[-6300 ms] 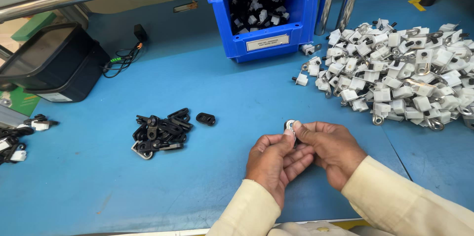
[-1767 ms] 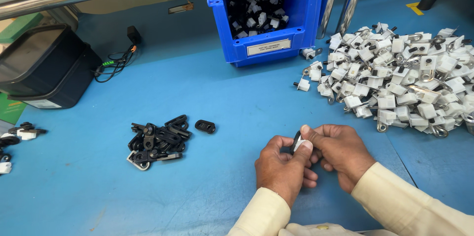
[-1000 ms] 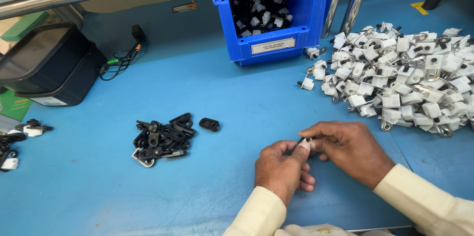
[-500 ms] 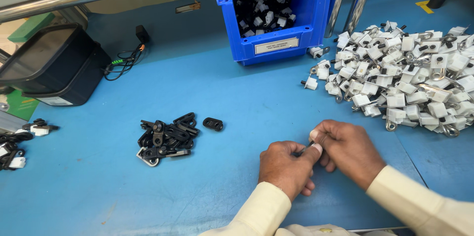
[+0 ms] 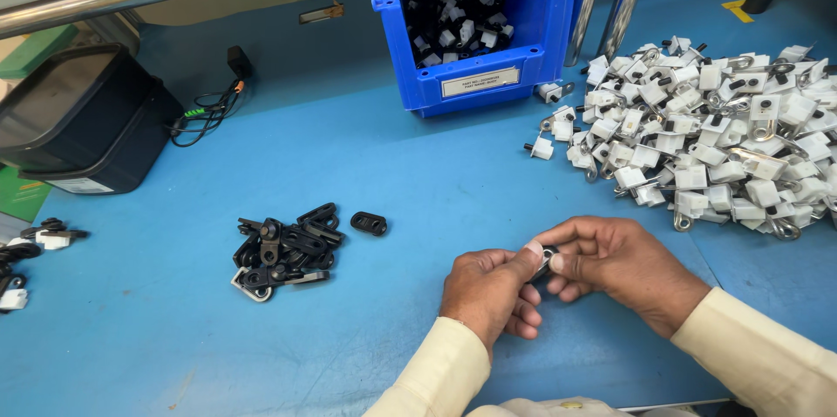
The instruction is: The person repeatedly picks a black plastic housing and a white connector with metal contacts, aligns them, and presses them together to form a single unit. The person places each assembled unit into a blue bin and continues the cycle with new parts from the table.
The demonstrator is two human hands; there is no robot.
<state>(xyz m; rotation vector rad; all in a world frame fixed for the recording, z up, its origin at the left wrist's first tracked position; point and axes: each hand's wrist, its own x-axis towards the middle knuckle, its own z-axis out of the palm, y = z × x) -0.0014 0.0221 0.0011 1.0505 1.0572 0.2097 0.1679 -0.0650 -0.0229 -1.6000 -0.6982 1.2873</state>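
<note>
Two bare hands meet over a blue tabletop (image 5: 418,173), pinching a small part (image 5: 545,256) between them near the front edge. The left hand (image 5: 488,293) has its thumb and forefinger pressed on the part's near side, the other fingers curled under. The right hand (image 5: 623,269) pinches the same part from the right with thumb and forefinger, its remaining fingers folded in. The part shows a white tip and a black body; finer detail is hidden by the fingertips.

To the left of the hands lies a heap of black clips (image 5: 281,249), with one loose clip (image 5: 368,223) just beside it. A large pile of white pieces (image 5: 711,142) with metal hooks spreads across the far right. A blue bin (image 5: 475,77) stands at the far centre, holding black-and-white parts. A black container (image 5: 78,120) sits at the far left, a cable (image 5: 209,107) near it.
</note>
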